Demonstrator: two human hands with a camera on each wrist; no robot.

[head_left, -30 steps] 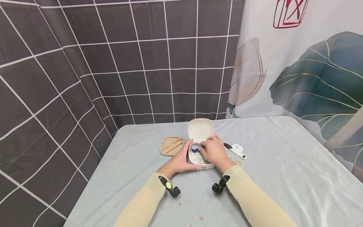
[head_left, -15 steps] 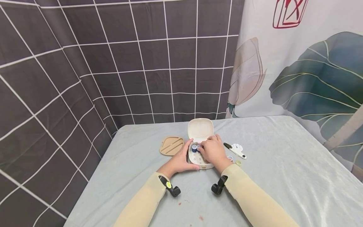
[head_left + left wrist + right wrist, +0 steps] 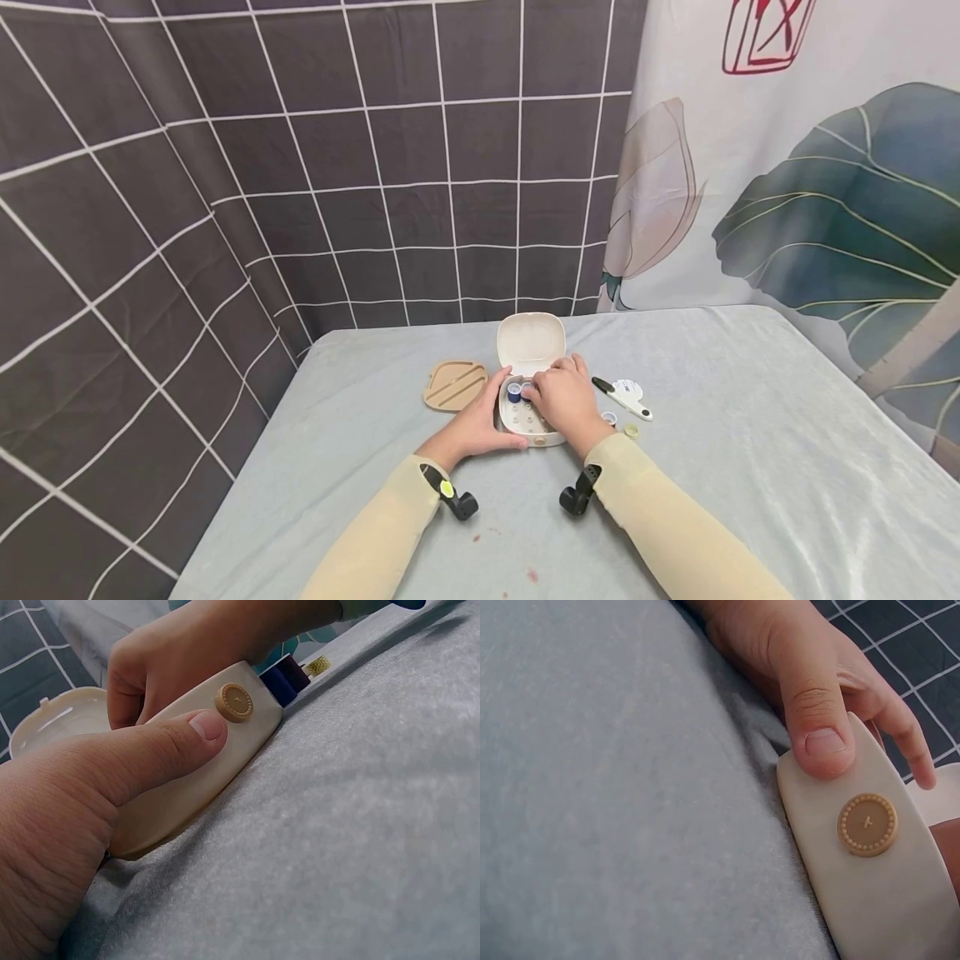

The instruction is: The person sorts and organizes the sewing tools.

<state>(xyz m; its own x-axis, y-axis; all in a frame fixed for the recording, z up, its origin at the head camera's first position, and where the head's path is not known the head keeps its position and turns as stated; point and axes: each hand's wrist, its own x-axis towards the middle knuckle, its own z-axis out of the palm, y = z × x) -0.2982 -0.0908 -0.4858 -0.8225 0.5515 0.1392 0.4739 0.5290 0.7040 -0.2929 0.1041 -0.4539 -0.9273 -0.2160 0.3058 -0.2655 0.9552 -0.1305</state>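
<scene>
**Both hands at the little cream case**

The small cream plastic case with a tan button clasp (image 3: 531, 423) sits open on the grey cloth-covered surface (image 3: 712, 467), its lid (image 3: 530, 342) standing up at the far side. The left hand (image 3: 480, 425) grips the case's left side, thumb pressed along the front wall just beside the clasp. The right hand (image 3: 566, 400) lies over the case's inside with fingers curled down near a blue thread spool (image 3: 513, 392); whether it pinches anything I cannot tell. Both forearms angle inward.
</scene>
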